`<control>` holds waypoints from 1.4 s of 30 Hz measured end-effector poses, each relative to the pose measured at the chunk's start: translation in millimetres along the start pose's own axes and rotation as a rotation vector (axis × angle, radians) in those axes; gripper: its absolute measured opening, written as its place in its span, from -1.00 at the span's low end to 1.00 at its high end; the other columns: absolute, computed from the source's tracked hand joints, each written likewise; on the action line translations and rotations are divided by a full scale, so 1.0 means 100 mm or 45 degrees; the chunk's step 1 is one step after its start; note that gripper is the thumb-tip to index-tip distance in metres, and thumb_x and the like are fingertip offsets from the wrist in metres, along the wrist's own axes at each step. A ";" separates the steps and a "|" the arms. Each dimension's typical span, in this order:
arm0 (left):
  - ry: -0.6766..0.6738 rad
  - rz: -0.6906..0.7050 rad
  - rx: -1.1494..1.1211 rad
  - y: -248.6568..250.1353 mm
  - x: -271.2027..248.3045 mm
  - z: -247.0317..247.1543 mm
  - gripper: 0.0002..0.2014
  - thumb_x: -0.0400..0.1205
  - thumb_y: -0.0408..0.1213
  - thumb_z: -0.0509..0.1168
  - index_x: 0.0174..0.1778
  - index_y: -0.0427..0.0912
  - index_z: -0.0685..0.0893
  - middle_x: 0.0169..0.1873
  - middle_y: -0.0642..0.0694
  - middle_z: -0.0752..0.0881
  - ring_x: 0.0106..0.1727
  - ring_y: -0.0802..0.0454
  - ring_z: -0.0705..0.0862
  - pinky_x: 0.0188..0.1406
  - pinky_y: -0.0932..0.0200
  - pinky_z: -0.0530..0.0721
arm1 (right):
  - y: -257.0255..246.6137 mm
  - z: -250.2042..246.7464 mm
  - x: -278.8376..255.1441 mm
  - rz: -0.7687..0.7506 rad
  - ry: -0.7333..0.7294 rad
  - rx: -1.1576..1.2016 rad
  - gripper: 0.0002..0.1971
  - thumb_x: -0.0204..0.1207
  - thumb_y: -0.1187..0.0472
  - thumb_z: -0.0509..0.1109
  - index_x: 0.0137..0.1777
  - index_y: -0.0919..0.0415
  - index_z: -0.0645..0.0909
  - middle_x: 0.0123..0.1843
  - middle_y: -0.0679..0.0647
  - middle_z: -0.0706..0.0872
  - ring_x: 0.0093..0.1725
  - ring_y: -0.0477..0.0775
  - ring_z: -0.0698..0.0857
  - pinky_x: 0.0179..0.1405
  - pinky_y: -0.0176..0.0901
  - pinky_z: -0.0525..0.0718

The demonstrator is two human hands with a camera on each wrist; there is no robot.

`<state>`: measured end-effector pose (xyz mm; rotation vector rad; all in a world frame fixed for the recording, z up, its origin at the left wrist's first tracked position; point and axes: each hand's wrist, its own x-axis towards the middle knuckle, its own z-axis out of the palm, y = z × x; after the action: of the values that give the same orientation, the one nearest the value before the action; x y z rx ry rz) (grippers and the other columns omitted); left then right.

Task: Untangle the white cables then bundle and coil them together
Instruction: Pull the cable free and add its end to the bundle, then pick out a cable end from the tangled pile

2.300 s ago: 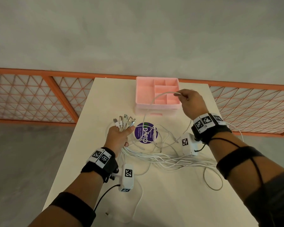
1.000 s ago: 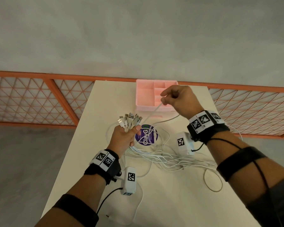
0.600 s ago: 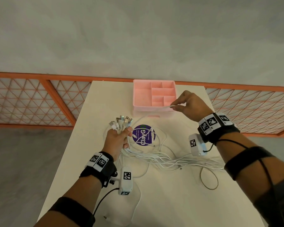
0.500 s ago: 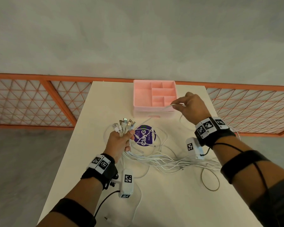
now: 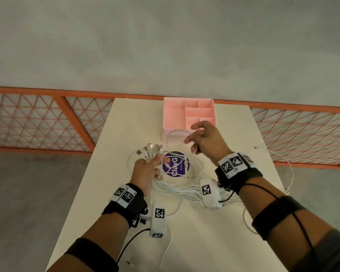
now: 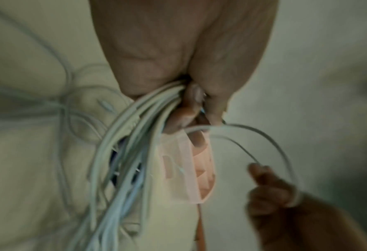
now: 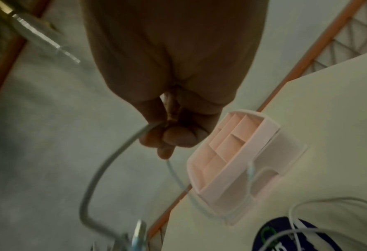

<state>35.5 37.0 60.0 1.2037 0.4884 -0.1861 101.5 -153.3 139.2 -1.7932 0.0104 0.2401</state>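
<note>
My left hand (image 5: 155, 165) grips a bundle of white cables (image 5: 185, 190); their metal plugs (image 5: 149, 149) fan out above the fist. In the left wrist view the strands (image 6: 131, 135) run out of my left hand (image 6: 189, 105) down to the table. My right hand (image 5: 192, 139) hovers just right of it, in front of the pink tray (image 5: 171, 114). It holds a single white cable (image 5: 175, 131) that arches over to the plugs. In the right wrist view its fingers (image 7: 165, 134) curl round that cable (image 7: 105, 166). The cable loops round a finger (image 6: 294, 198).
The cream table (image 5: 214, 242) carries the tangle, which lies over a purple round lid (image 5: 175, 165). One strand (image 5: 290, 173) hangs over the right edge. Another loose cable (image 5: 165, 250) lies near the front. An orange mesh railing (image 5: 47, 122) runs behind the table.
My right hand has moved left and toward me, from beside the tray to in front of it, bringing its cable into an arch near the left hand. The left hand keeps its bundle.
</note>
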 end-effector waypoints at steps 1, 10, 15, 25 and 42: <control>0.042 -0.022 -0.066 0.04 0.02 0.01 -0.80 0.71 -0.23 0.36 0.06 -0.31 0.75 0.01 -0.26 0.85 -0.64 0.11 0.37 -0.58 0.19 0.47 | 0.02 0.06 -0.03 -0.002 -0.061 -0.048 -0.79 0.60 0.47 0.24 0.16 0.22 0.46 -0.16 0.24 0.83 -0.55 0.06 0.63 -0.58 -0.20 0.56; 0.029 -0.199 -0.329 0.16 0.00 0.04 -0.81 0.71 -0.26 0.34 0.02 -0.37 0.66 0.08 -0.32 0.82 -0.63 0.06 0.50 -0.66 0.25 0.50 | 0.16 0.33 -0.11 -0.171 -0.086 -0.338 -0.94 0.53 0.27 0.44 -0.16 0.19 0.70 -0.55 -0.05 0.64 -0.60 -0.15 0.50 -0.48 -0.27 0.49; 0.109 -0.195 -0.458 0.21 0.01 0.07 -0.85 0.74 -0.21 0.30 0.02 -0.23 0.67 -0.20 -0.10 0.86 -0.66 0.12 0.48 -0.67 0.28 0.44 | 0.21 0.43 -0.22 -0.210 -0.282 -0.384 -0.94 0.51 0.27 0.51 -0.18 0.22 0.72 -0.60 -0.13 0.46 -0.58 -0.14 0.38 -0.44 -0.30 0.42; 0.347 -0.153 -0.583 0.08 0.21 -0.08 -0.80 0.76 -0.18 0.29 -0.09 -0.20 0.71 -0.48 0.01 0.63 -0.68 0.18 0.45 -0.63 0.31 0.49 | 0.32 0.26 -0.40 -0.078 -0.833 -0.430 -0.84 0.50 0.31 0.54 0.07 0.20 0.82 -0.56 -0.16 0.49 -0.53 -0.17 0.38 -0.41 -0.34 0.37; 0.347 -0.027 -0.566 0.09 0.34 -0.16 -0.79 0.74 -0.11 0.31 -0.05 -0.17 0.72 -0.50 0.03 0.59 -0.54 0.15 0.41 -0.62 0.25 0.45 | 0.63 -0.67 -0.31 0.498 -0.851 -0.843 -0.88 0.43 0.33 0.55 -0.13 0.13 0.87 -0.53 0.09 0.51 -0.61 -0.07 0.30 -0.59 -0.32 0.28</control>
<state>64.5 59.1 48.2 0.7897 0.7373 0.0701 72.8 -236.7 98.5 -2.2634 -0.2180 1.2298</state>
